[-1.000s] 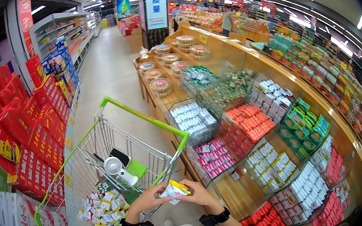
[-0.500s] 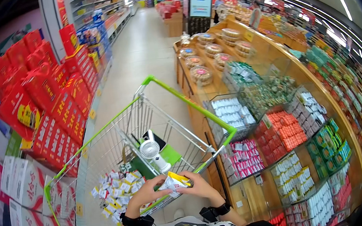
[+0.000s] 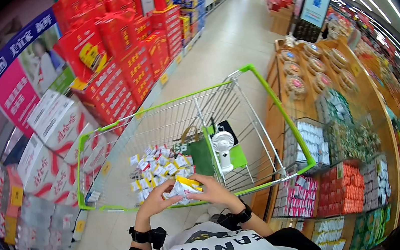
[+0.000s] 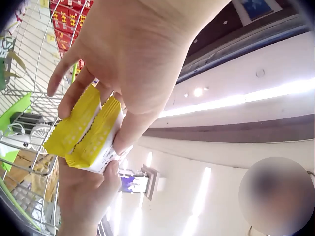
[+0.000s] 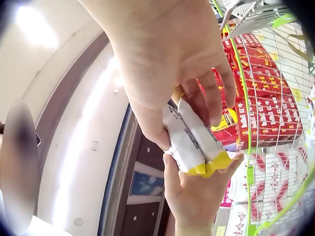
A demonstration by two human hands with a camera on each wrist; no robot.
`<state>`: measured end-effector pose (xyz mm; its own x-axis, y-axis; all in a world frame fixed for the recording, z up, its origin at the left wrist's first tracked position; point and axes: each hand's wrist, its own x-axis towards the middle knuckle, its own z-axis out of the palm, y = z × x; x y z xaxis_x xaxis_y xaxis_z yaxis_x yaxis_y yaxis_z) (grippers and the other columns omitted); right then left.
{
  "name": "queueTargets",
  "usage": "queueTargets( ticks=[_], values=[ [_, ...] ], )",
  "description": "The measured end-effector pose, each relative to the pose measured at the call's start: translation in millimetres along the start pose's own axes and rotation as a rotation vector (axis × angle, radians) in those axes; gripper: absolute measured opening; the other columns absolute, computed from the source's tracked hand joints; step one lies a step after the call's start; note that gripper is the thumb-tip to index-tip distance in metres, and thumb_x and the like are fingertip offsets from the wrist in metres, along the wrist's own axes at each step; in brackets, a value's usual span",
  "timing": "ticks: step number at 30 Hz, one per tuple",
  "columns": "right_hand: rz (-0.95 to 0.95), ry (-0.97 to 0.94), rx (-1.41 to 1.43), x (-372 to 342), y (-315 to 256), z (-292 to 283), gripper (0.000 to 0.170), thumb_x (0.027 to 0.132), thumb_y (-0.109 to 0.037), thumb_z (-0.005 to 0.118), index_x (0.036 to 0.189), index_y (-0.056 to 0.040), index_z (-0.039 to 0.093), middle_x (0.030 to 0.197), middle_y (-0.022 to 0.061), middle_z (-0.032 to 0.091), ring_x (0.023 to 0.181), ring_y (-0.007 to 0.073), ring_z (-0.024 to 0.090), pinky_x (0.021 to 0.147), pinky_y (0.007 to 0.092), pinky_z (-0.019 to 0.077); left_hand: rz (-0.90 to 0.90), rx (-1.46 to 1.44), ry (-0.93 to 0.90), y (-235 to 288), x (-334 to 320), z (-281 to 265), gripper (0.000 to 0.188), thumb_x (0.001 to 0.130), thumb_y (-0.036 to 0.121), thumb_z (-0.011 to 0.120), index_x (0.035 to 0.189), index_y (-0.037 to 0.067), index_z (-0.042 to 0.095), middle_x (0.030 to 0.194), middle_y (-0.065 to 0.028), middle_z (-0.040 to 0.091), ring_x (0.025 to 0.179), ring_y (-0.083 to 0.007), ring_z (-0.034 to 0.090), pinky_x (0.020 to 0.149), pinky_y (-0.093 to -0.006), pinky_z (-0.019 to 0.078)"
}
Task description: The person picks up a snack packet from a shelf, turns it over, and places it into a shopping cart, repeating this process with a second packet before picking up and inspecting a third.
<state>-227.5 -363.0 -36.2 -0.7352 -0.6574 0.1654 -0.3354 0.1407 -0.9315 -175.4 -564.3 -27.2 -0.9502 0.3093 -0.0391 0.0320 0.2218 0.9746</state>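
Between them, both hands hold a few small snack packets (image 3: 186, 187), white with yellow ends. My left hand (image 3: 161, 197) pinches their left side and my right hand (image 3: 213, 189) the right side. In the left wrist view, two packets (image 4: 96, 140) lie side by side, with thumbs and fingers around their ends. The right wrist view shows their white faces with dark print. The hands are over the near rim of a green-edged shopping cart (image 3: 283, 114). Inside it, just beyond the hands, lies a pile of similar white and yellow packets (image 3: 157, 167).
The cart also holds a white handheld fan (image 3: 223, 144), a dark phone (image 3: 228, 129) and a green bag (image 3: 200, 156). Stacked red boxes (image 3: 118, 80) and white cartons (image 3: 61, 125) line the left. A wooden display (image 3: 303, 106) with bins of wrapped snacks stands right.
The head view has swung left, so the shelves and display slide right. The cart has turned crosswise, and the held packets now appear nearer its pile. Both hands keep their hold.
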Motion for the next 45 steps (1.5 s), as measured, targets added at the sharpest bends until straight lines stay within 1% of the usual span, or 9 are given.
queueTargets(
  ticks=[6, 10, 12, 14, 17, 20, 36, 38, 45],
  values=[
    [-0.076, -0.065, -0.064, 26, 13, 12, 0.048, 0.07, -0.025, 0.067, 0.105, 0.0015, 0.048, 0.092, 0.0141, 0.056, 0.078, 0.0198, 0.056, 0.071, 0.0285, 0.0441, 0.001, -0.064, 0.266, -29, -16, 5, 0.034, 0.077, 0.021, 0.061, 0.102, 0.001, 0.047, 0.088, -0.0064, 0.054, 0.078, -0.0108, 0.052, 0.068, -0.0244, 0.042],
    [0.004, -0.091, 0.107, 34, 27, 19, 0.047, 0.074, -0.023, 0.064, 0.11, -0.0002, 0.043, 0.092, 0.0135, 0.055, 0.074, 0.0156, 0.056, 0.063, 0.0254, 0.0452, -0.135, -0.108, 0.459, -40, -18, 14, 0.034, 0.08, 0.02, 0.057, 0.105, 0.001, 0.044, 0.085, -0.0062, 0.054, 0.073, -0.0093, 0.053, 0.061, -0.0207, 0.0425],
    [0.193, -0.117, 0.128, 35, 27, 17, 0.045, 0.074, -0.022, 0.064, 0.108, -0.0017, 0.043, 0.087, 0.0129, 0.056, 0.069, 0.0152, 0.056, 0.06, 0.0257, 0.0449, -0.201, -0.166, 0.454, -45, -20, 15, 0.032, 0.081, 0.02, 0.055, 0.105, 0.003, 0.044, 0.083, -0.0058, 0.054, 0.073, -0.0089, 0.054, 0.061, -0.0206, 0.0427],
    [0.061, -0.074, 0.113, 35, 38, 18, 0.045, 0.074, -0.024, 0.064, 0.108, -0.0027, 0.043, 0.079, 0.0121, 0.056, 0.064, 0.015, 0.057, 0.056, 0.0257, 0.0443, -0.236, -0.258, 0.464, -47, -21, 17, 0.031, 0.082, 0.02, 0.054, 0.106, 0.003, 0.044, 0.083, -0.0058, 0.055, 0.073, -0.0088, 0.054, 0.061, -0.0205, 0.0427],
    [0.226, -0.15, 0.075, 35, 45, 11, 0.044, 0.076, -0.03, 0.06, 0.107, -0.0032, 0.043, 0.068, 0.0106, 0.057, 0.059, 0.0162, 0.058, 0.052, 0.0249, 0.0432, -0.278, -0.37, 0.44, -52, -23, 19, 0.029, 0.083, 0.02, 0.053, 0.105, 0.004, 0.045, 0.082, -0.006, 0.056, 0.072, -0.0089, 0.054, 0.061, -0.0208, 0.043],
    [0.406, -0.228, 0.135, 36, 45, 5, 0.044, 0.076, -0.026, 0.061, 0.11, -0.0037, 0.043, 0.071, 0.011, 0.059, 0.06, 0.0143, 0.059, 0.05, 0.025, 0.0431, -0.315, -0.404, 0.424, -55, -20, 25, 0.027, 0.083, 0.019, 0.052, 0.105, 0.005, 0.046, 0.084, -0.0062, 0.056, 0.074, -0.0101, 0.055, 0.064, -0.0221, 0.0446],
    [0.457, -0.35, 0.125, 36, 65, 11, 0.042, 0.081, -0.029, 0.053, 0.11, -0.0029, 0.038, 0.068, 0.0126, 0.058, 0.051, 0.015, 0.059, 0.041, 0.0251, 0.0428, -0.399, -0.371, 0.483, -80, -20, 42, 0.027, 0.083, 0.022, 0.05, 0.103, 0.003, 0.05, 0.078, -0.0026, 0.056, 0.067, -0.0083, 0.054, 0.06, -0.0212, 0.0445],
    [0.477, -0.35, 0.129, 36, 67, 12, 0.037, 0.082, -0.029, 0.051, 0.109, -0.0072, 0.038, 0.069, 0.0111, 0.06, 0.053, 0.0145, 0.06, 0.037, 0.0228, 0.0379, -0.406, -0.351, 0.465, -83, -22, 41, 0.027, 0.083, 0.022, 0.05, 0.103, 0.003, 0.05, 0.078, -0.0029, 0.056, 0.066, -0.0088, 0.054, 0.06, -0.0216, 0.0447],
    [0.51, -0.385, 0.174, 32, 83, 15, 0.035, 0.082, -0.03, 0.051, 0.107, -0.0073, 0.04, 0.069, 0.0103, 0.06, 0.054, 0.0158, 0.06, 0.04, 0.0219, 0.0405, -0.439, -0.3, 0.439, -88, -21, 41, 0.029, 0.083, 0.022, 0.052, 0.105, 0.004, 0.049, 0.076, -0.0052, 0.056, 0.064, -0.0115, 0.056, 0.057, -0.0235, 0.0463]
  ],
)
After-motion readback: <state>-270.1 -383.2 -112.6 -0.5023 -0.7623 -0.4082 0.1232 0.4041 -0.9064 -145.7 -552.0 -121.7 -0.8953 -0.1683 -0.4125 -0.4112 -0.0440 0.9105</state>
